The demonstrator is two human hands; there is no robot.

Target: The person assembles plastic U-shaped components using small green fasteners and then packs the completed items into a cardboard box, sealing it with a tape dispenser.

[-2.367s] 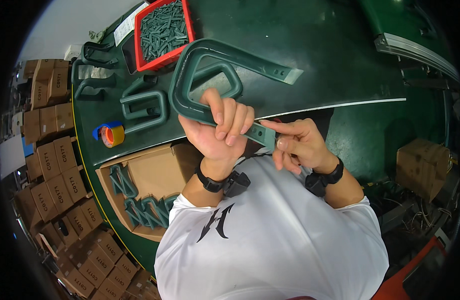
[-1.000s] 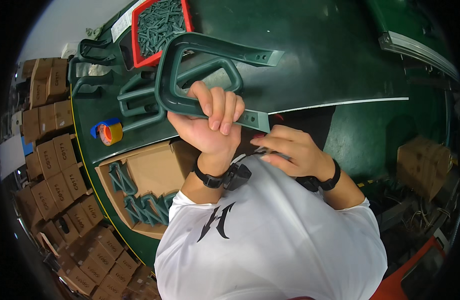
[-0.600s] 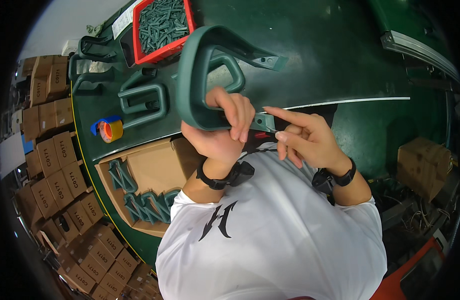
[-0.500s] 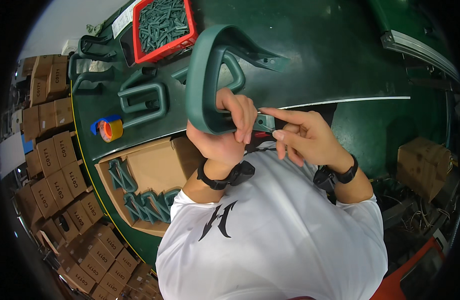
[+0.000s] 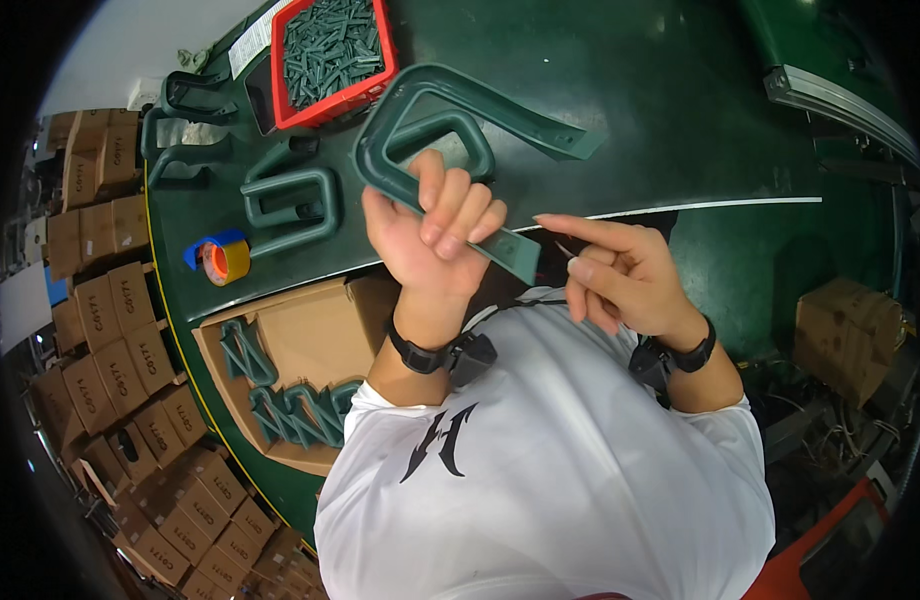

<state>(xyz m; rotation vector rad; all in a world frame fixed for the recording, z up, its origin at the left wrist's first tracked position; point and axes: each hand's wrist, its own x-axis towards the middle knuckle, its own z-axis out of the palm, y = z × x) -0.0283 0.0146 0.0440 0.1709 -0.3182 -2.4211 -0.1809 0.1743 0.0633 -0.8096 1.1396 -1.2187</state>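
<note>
My left hand (image 5: 435, 235) grips a large dark green plastic frame (image 5: 430, 100), a U-shaped handle-like part, by its lower bar and holds it above the green table (image 5: 680, 120). My right hand (image 5: 620, 275) hovers just right of the frame's near end, forefinger stretched toward it, a thin pale sliver by the fingertip. Whether the fingers pinch anything I cannot tell. Both wrists carry black bands.
A red bin (image 5: 330, 50) of small green parts stands at the table's far side. Several more green frames (image 5: 290, 205) lie on the left, beside a roll of tape (image 5: 225, 260). An open carton (image 5: 280, 350) holds green parts. Stacked cartons (image 5: 110, 300) line the left.
The frame has been turned and lifted in my left hand. My right hand has drawn back from the frame's near end toward the right.
</note>
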